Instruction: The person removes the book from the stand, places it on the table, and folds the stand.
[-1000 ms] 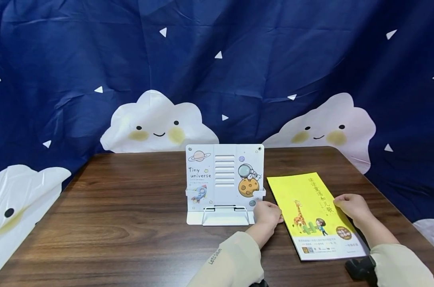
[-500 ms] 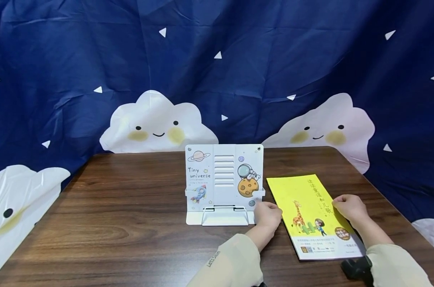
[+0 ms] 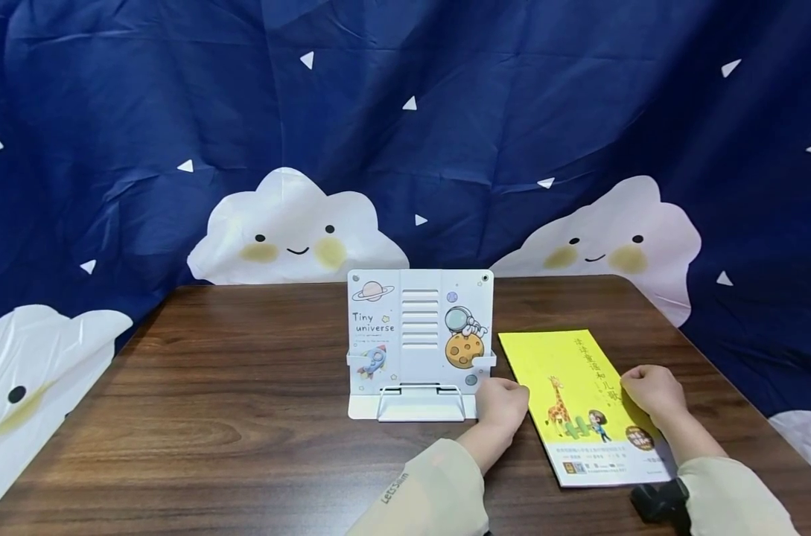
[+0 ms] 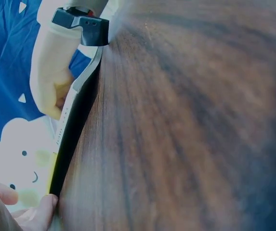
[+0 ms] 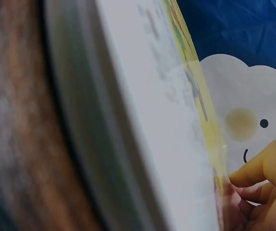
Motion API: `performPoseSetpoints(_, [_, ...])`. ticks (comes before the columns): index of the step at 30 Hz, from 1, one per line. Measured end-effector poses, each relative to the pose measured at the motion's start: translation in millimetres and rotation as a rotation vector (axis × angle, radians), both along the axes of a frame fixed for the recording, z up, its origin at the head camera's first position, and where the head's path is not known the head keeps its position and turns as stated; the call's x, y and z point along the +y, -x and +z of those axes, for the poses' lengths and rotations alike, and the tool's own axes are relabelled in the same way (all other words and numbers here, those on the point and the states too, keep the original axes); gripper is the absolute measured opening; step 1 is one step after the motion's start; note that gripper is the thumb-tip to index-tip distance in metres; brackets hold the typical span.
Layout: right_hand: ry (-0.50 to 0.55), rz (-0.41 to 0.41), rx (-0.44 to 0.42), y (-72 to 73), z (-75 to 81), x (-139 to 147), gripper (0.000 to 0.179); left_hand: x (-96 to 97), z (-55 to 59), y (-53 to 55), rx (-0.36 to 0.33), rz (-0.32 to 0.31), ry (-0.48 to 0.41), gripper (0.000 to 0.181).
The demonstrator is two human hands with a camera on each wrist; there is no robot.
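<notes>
A yellow book (image 3: 566, 402) with a giraffe and a child on its cover lies at the right of the table, face up. My left hand (image 3: 502, 406) grips its left edge with curled fingers; in the left wrist view, fingertips (image 4: 46, 207) are right at that edge, close over the wood. My right hand (image 3: 654, 391) pinches the right edge, thumb (image 5: 248, 173) on the cover side. A white metal book stand (image 3: 420, 320) printed "Tiny universe" stands upright just left of the book, very near my left hand.
A dark wooden table (image 3: 244, 417) carries everything. Behind it hangs a blue cloth (image 3: 405, 134) with white clouds and triangles. The stand's wire lip (image 3: 421, 406) projects toward me. A black wrist camera (image 3: 660, 502) sits below the right hand.
The book's top edge has come slightly nearer to me and its right side has shifted a little left, with my right hand. The left hand and the stand have stayed in place.
</notes>
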State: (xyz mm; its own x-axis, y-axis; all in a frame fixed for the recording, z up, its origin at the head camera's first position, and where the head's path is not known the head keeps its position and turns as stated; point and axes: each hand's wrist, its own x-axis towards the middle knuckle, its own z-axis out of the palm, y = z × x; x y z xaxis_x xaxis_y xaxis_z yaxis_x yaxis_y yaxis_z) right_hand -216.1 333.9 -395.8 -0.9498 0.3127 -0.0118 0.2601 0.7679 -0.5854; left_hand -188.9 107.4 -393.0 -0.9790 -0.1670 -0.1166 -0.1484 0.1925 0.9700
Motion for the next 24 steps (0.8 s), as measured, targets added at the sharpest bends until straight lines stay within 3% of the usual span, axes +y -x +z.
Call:
performPoseSetpoints(7, [0.001,-0.008,-0.009,1.6,1.3,-0.4,0.024,-1.9,1.0,-1.6,0.014,0.003,-0.028,0.007])
performPoseSetpoints(15, [-0.021,0.060,-0.019,-2.6,9.0,0.3,0.028,-4.2,2.4,-7.0,-0.030,-0.031,-0.055,0.006])
performPoseSetpoints(24, [-0.157,0.087,0.069,28.0,-30.8,36.5,0.037,-15.1,14.0,-10.9,-0.025,-0.088,-0.074,0.009])
